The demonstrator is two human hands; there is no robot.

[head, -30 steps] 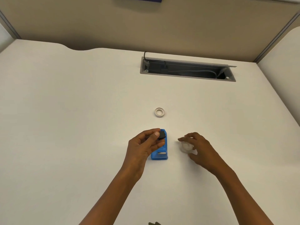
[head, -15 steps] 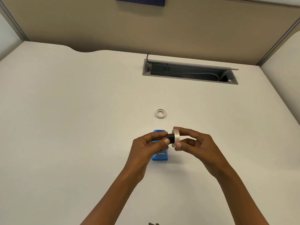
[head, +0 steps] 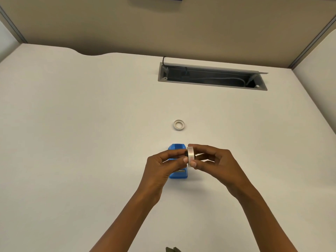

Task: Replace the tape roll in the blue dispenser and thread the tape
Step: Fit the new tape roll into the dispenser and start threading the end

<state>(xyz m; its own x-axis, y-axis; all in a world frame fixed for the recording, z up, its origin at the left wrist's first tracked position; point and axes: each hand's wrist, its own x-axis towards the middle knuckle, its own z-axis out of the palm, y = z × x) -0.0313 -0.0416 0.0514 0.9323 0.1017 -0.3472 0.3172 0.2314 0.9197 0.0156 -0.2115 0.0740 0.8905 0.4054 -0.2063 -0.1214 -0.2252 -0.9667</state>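
The blue dispenser (head: 177,149) lies on the white desk, partly hidden behind my hands. Just above it my right hand (head: 212,161) pinches a clear tape roll (head: 190,156) held upright on its edge. My left hand (head: 163,165) pinches the small black spindle (head: 186,154), whose tip sits in the roll's centre hole. Most of the spindle is covered by my fingers. A second, empty white tape core (head: 179,125) lies flat on the desk beyond the dispenser.
An open grey cable tray (head: 211,77) with cords inside is recessed into the desk (head: 72,133) at the back. Beige partition walls (head: 163,28) close off the far side and right side.
My right hand lifted the clear roll off the desk and my left lifted the black spindle from the dispenser. The two met, and the spindle has gone further into the roll.
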